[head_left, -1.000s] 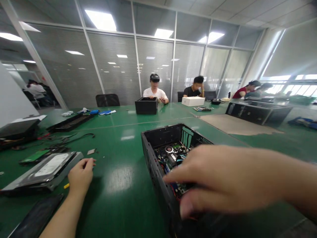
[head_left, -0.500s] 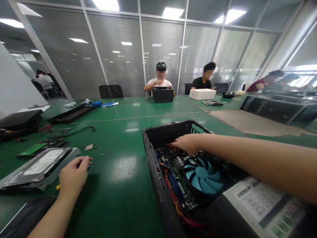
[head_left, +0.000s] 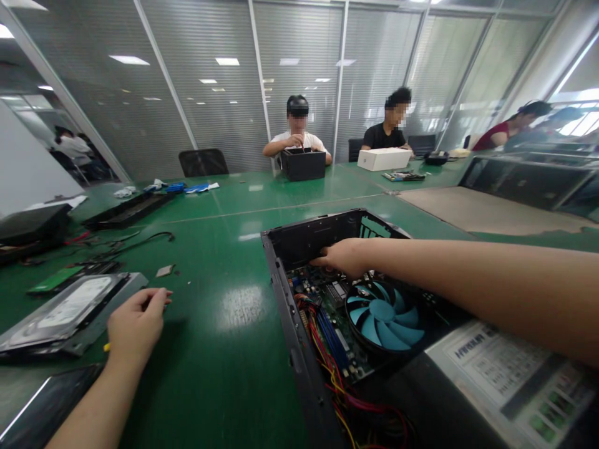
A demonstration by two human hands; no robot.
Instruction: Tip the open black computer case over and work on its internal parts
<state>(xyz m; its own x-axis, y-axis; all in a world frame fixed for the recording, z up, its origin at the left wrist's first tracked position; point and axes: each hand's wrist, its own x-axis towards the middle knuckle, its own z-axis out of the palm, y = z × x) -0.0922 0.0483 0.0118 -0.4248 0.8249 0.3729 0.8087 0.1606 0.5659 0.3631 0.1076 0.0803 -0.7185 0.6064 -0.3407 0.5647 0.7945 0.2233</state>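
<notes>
An opened black computer case [head_left: 286, 299] lies on the green table before me. My right hand [head_left: 344, 257] reaches inside, over the motherboard [head_left: 304, 284] near the far wall, one finger stretched out; its other fingers are partly hidden. Below that forearm sit a teal cooling fan [head_left: 381, 318] and the labelled power supply [head_left: 496, 374]. Red and yellow cables [head_left: 327, 374] run along the near left side. My left hand [head_left: 135, 321] hovers beside a hard drive [head_left: 77, 305], fingers curled together; what they hold, if anything, is hidden. A yellow tip [head_left: 107, 347] shows beside the wrist.
At far left lie a green circuit board [head_left: 58, 280], loose cables [head_left: 140, 242] and a long black panel [head_left: 124, 212]. A dark flat device [head_left: 51, 405] is at near left. Across the table, a person [head_left: 297, 137] works in a black box [head_left: 304, 167]; a cardboard sheet [head_left: 486, 212] lies right.
The view has tipped down slightly, so everything appears higher. My hands hold nearly the same places, the right one still in the case. The person opposite has lowered a hand to the black box.
</notes>
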